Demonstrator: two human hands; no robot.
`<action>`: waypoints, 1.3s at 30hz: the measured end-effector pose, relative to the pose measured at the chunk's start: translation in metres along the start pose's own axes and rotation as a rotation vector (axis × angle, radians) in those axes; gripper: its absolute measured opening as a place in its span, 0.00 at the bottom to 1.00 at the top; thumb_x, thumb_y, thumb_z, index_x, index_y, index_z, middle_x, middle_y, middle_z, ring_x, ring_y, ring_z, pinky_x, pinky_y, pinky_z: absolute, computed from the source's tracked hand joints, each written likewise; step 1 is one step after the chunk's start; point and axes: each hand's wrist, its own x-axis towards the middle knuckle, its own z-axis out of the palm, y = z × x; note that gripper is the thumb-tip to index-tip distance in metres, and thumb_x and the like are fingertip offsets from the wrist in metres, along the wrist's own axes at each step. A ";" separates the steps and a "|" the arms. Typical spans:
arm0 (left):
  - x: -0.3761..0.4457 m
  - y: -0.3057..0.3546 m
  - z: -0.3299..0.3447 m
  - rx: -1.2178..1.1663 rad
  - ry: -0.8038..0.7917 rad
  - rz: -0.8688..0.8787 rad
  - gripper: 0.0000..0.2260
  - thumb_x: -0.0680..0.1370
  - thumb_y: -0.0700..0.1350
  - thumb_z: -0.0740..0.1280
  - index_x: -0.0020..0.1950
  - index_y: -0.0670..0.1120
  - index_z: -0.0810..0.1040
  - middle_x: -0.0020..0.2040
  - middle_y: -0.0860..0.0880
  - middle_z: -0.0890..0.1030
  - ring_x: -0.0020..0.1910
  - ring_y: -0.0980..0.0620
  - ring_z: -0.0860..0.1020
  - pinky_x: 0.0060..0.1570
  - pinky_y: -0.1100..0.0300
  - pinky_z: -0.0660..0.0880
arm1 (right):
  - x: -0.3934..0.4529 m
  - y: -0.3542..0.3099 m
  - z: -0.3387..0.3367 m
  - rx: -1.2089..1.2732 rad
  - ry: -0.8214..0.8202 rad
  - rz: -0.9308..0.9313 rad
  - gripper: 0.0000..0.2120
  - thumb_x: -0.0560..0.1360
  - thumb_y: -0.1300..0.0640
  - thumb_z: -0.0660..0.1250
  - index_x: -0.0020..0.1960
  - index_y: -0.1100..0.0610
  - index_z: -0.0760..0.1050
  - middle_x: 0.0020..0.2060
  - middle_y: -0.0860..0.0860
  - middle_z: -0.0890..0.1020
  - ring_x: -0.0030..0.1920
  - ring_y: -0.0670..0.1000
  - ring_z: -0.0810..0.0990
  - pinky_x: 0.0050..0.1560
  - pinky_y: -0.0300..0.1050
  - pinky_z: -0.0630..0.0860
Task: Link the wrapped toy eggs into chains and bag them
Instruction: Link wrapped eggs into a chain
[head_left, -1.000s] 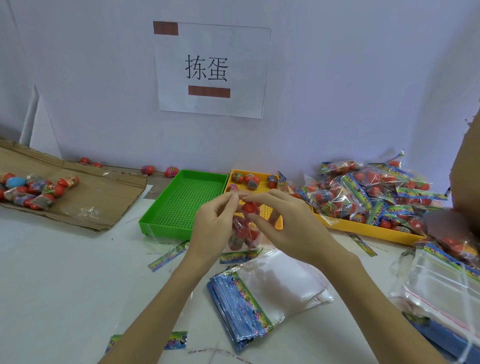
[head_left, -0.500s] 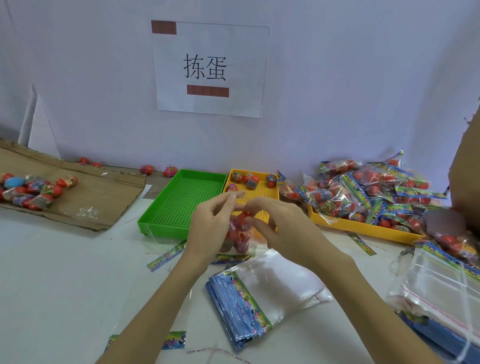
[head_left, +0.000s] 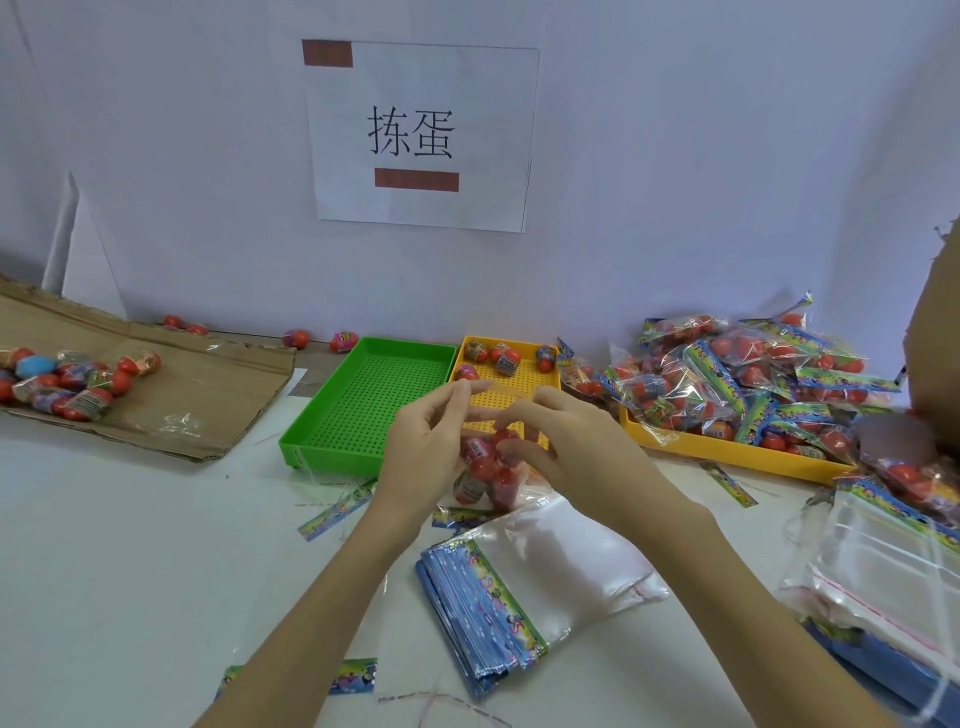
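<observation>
A clear bag (head_left: 485, 470) holding several red wrapped toy eggs hangs between my hands above the table. My left hand (head_left: 428, 452) pinches the bag's top edge on the left, and my right hand (head_left: 563, 447) pinches it on the right, fingers curled over the eggs. A few loose eggs (head_left: 501, 356) lie at the back of the small yellow tray (head_left: 519, 392). Below my hands lies a stack of empty printed bags (head_left: 524, 587).
An empty green tray (head_left: 317, 441) stands left of the yellow one. A large yellow tray (head_left: 727, 452) at right is piled with filled bags (head_left: 737, 379). Flattened cardboard (head_left: 208, 395) at left bears loose eggs (head_left: 67, 379). More clear bags (head_left: 883, 566) lie at far right.
The bag of eggs has sunk a little lower between my hands, and my fingers have shifted along its top edge. The camera view has dipped slightly.
</observation>
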 end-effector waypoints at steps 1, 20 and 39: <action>0.001 0.001 -0.001 -0.016 -0.011 -0.014 0.13 0.87 0.49 0.61 0.61 0.49 0.85 0.47 0.50 0.89 0.45 0.53 0.87 0.42 0.67 0.80 | -0.001 0.002 -0.001 0.052 0.014 0.002 0.11 0.82 0.47 0.66 0.62 0.48 0.79 0.48 0.46 0.77 0.38 0.43 0.71 0.45 0.45 0.76; 0.011 -0.008 -0.023 0.013 -0.057 -0.071 0.15 0.73 0.42 0.80 0.58 0.50 0.85 0.51 0.52 0.88 0.54 0.53 0.85 0.53 0.58 0.83 | 0.014 0.009 0.015 0.659 0.414 0.210 0.10 0.84 0.64 0.62 0.59 0.54 0.80 0.46 0.50 0.83 0.37 0.50 0.83 0.32 0.37 0.74; 0.011 0.000 -0.019 -0.333 0.054 -0.204 0.10 0.79 0.43 0.74 0.52 0.36 0.85 0.51 0.42 0.88 0.45 0.50 0.87 0.38 0.62 0.81 | 0.013 -0.005 0.016 0.983 0.284 0.407 0.05 0.77 0.54 0.74 0.45 0.54 0.87 0.40 0.51 0.87 0.44 0.49 0.86 0.41 0.40 0.82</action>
